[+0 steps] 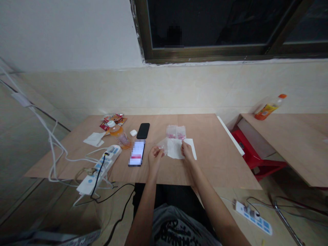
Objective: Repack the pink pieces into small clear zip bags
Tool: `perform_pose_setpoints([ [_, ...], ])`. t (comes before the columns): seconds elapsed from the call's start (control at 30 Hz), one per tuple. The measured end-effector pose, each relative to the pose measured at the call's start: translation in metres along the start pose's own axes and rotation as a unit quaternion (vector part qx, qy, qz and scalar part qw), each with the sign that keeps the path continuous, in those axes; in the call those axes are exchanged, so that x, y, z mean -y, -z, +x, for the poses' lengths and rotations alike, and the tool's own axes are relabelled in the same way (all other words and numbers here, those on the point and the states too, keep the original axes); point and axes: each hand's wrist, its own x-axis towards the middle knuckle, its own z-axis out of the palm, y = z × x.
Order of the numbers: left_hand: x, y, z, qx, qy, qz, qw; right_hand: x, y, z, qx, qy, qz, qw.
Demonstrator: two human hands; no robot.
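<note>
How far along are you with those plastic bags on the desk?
Already out: a pink-filled clear bag lies just beyond the white paper sheet. In hand: the left hand pinches a clear plastic bag, and the right hand touches the paper. Left: the pink-filled bag lies untouched; how much remains cannot be told.
</note>
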Motion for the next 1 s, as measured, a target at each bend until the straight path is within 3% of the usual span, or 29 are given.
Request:
perform_pose_setpoints([
  [0.07,0.011,0.006,0.003,-0.03,-0.002,0.0,1.0,0.005,0.001,0.011,0.004,0.1,-0.198,0.975],
  [0.13,0.022,0.011,0.005,-0.056,0.009,0.003,0.998,0.009,0.002,0.02,0.021,0.147,-0.377,0.914],
  [0.2,0.032,0.016,0.006,-0.066,0.017,0.024,0.997,0.011,0.001,0.024,0.038,0.148,-0.522,0.839],
  [0.3,0.038,0.023,0.004,-0.068,0.034,0.085,0.994,0.009,0.0,0.023,0.064,0.136,-0.659,0.737],
  [0.4,0.031,0.029,0.0,-0.051,0.047,0.187,0.98,0.005,-0.001,0.019,0.09,0.138,-0.715,0.679],
  [0.6,0.007,0.038,-0.003,-0.04,-0.018,0.404,0.914,0.001,-0.003,0.018,0.103,0.143,-0.74,0.649],
  [0.7,0.005,0.037,0.0,-0.018,-0.029,0.422,0.906,0.0,-0.003,0.019,0.11,0.143,-0.743,0.645],
  [0.8,0.006,0.027,0.007,0.031,-0.101,0.43,0.897,-0.001,-0.003,0.019,0.112,0.149,-0.744,0.641],
  [0.9,0.008,0.009,0.02,0.099,-0.182,0.506,0.838,-0.001,-0.002,0.019,0.113,0.154,-0.748,0.636],
  [1.0,0.014,-0.01,0.035,0.13,-0.214,0.567,0.784,-0.001,-0.002,0.019,0.112,0.155,-0.75,0.633],
])
